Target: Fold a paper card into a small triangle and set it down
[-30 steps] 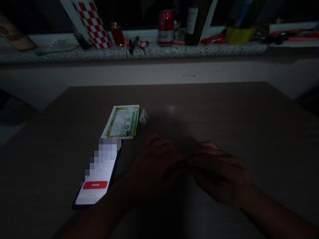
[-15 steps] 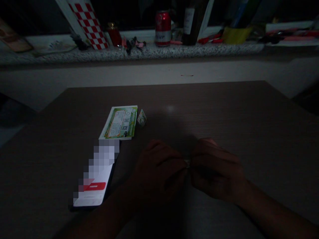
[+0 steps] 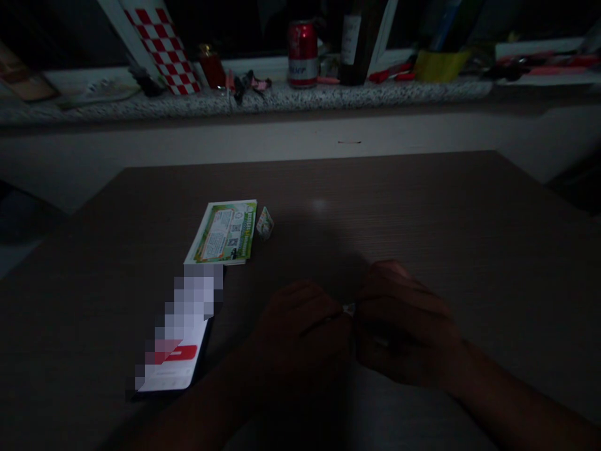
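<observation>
My left hand [image 3: 303, 332] and my right hand [image 3: 406, 322] meet over the dark wood-grain table [image 3: 422, 207], both with fingers closed. Between their fingertips shows a tiny pale piece [image 3: 348, 309], mostly hidden and too dark to name. Left of my left hand lies a lit phone [image 3: 176, 369], its screen partly pixelated. Just beyond the phone is a flat green-and-white printed booklet or card [image 3: 225, 232]. Beside that stands a small folded piece of printed paper [image 3: 265, 223].
A speckled stone sill [image 3: 282, 100] runs behind the table. On it stand a red-and-white checkered tube [image 3: 162, 50], a small red bottle [image 3: 212, 67], a red can [image 3: 303, 53], a dark bottle [image 3: 359, 50] and a yellow container [image 3: 440, 66]. The room is dim.
My left hand has tipped slightly and its knuckles sit lower. The pale piece still shows between the fingertips. The whole view has shifted a little.
</observation>
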A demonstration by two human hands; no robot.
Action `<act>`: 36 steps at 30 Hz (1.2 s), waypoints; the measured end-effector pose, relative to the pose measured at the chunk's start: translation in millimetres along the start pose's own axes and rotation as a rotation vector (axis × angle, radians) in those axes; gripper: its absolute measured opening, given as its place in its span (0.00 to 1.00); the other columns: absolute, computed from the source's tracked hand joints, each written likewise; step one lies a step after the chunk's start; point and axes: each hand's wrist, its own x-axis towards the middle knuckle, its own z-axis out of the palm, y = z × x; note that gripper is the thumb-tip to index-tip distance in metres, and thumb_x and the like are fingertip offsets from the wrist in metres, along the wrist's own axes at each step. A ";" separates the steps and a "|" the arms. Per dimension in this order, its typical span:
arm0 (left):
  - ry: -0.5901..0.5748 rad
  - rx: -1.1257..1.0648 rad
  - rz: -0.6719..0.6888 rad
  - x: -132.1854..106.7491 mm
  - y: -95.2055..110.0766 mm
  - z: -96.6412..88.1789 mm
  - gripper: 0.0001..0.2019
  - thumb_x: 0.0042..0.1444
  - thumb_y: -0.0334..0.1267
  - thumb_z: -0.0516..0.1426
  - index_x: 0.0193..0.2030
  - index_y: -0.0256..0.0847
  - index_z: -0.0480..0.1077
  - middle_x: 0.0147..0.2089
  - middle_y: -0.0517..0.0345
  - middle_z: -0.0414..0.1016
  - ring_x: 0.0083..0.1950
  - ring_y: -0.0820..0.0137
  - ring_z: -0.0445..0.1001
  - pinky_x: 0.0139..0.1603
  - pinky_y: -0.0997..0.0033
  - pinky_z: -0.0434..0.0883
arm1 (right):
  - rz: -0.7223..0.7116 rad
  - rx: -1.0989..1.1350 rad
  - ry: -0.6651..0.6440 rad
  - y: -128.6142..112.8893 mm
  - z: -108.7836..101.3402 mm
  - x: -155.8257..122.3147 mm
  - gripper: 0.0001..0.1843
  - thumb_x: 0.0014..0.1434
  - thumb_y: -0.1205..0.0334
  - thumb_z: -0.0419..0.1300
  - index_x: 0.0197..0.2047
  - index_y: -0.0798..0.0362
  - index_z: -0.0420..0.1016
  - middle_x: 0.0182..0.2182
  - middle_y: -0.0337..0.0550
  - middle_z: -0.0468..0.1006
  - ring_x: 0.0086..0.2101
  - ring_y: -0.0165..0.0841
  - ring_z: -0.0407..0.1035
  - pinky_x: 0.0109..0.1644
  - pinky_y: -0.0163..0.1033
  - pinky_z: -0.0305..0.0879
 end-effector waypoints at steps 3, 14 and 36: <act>0.008 0.002 0.004 -0.6 0.9 -0.4 0.07 0.59 0.28 0.54 0.31 0.36 0.69 0.29 0.57 0.72 0.31 0.72 0.66 0.33 0.69 0.67 | 0.005 -0.005 -0.001 0.8 0.1 -1.4 0.10 0.46 0.76 0.62 0.30 0.55 0.68 0.23 0.41 0.73 0.27 0.32 0.66 0.34 0.44 0.63; 0.049 0.080 0.051 -0.2 1.6 -3.5 0.05 0.56 0.25 0.57 0.31 0.36 0.70 0.28 0.58 0.73 0.29 0.73 0.66 0.31 0.71 0.67 | 0.023 -0.057 0.027 4.0 -1.9 -2.3 0.11 0.44 0.77 0.61 0.28 0.54 0.66 0.22 0.38 0.70 0.26 0.31 0.64 0.32 0.43 0.61; 0.063 -0.234 -0.350 1.2 -9.8 -10.0 0.03 0.57 0.30 0.57 0.34 0.37 0.73 0.30 0.59 0.74 0.30 0.74 0.72 0.31 0.75 0.69 | 0.131 0.076 -0.017 11.1 -6.1 -1.5 0.09 0.53 0.71 0.62 0.39 0.53 0.74 0.28 0.42 0.77 0.30 0.35 0.71 0.38 0.46 0.66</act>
